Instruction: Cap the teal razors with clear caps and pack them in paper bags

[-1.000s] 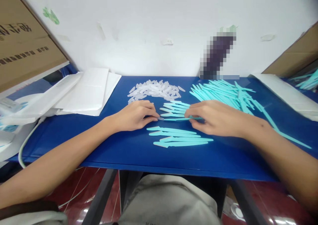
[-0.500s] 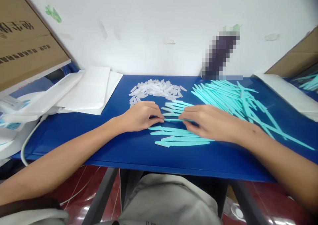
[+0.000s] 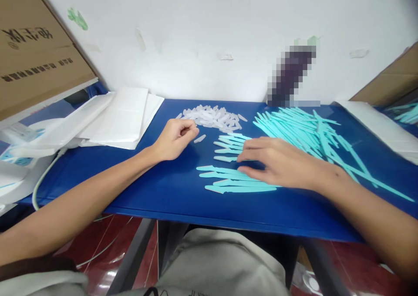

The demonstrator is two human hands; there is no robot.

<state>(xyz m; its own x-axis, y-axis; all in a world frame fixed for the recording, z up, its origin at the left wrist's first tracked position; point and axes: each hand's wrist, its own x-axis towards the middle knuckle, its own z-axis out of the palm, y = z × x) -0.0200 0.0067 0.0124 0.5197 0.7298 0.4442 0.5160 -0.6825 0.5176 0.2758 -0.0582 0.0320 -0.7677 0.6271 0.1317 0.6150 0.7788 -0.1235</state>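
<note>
My left hand (image 3: pixel 176 139) is closed, fingers curled in, at the near left side of a pile of translucent white blade caps (image 3: pixel 212 116). What it holds, if anything, is hidden. A single loose cap (image 3: pixel 200 138) lies just right of its fingertips. My right hand (image 3: pixel 271 161) is palm down over teal eyebrow razors, thumb and fingers apart. Its fingertips touch or hover just above a capped razor (image 3: pixel 225 159); the contact is unclear. Behind that lies a row of capped razors (image 3: pixel 228 144). Nearer me are several uncapped razors (image 3: pixel 222 174), their handles partly under my right hand.
A large heap of teal razors (image 3: pixel 294 128) spreads at the back right. White sheets or bags (image 3: pixel 120 117) and a white cable (image 3: pixel 42 183) are on the left. Cardboard boxes (image 3: pixel 42 48) flank the blue table (image 3: pixel 146 191); a white wall rises behind.
My left hand has left the razor and moved up and left to the caps. My right hand's fingers have loosened from the razor, which now lies capped beside the row.
</note>
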